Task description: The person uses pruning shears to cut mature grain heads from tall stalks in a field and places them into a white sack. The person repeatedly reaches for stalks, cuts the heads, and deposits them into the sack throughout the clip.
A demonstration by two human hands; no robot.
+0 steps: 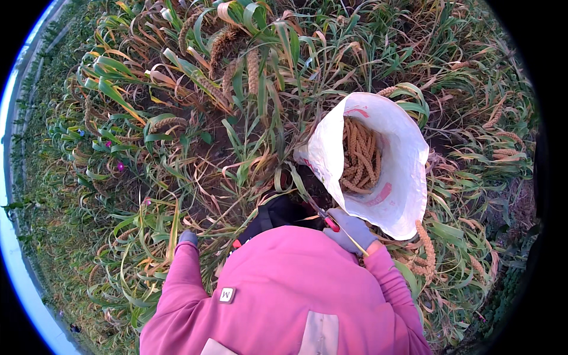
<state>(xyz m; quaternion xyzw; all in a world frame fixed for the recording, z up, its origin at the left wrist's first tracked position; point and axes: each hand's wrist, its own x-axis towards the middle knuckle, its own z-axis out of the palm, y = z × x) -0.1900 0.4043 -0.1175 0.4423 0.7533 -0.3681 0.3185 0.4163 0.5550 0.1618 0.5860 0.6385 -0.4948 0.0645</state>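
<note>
My right hand (350,231), in a grey glove, is closed around a small red-handled tool (332,224) beside the lower edge of a white sack. What kind of tool it is I cannot make out. A thin yellowish stalk (358,245) crosses the same hand. The white sack (408,207) gapes wide and holds many cut millet ears (360,157). Low on the left, my left hand (188,237), also gloved, shows only in part among the leaves at the end of a pink sleeve. Its fingers are hidden.
Millet plants with curling green and dry leaves surround me. Ripe ears (253,71) droop ahead, and another ear (426,248) hangs just below the sack. Small pink flowers (120,167) grow at the left. Something black (272,216) lies in front of my body.
</note>
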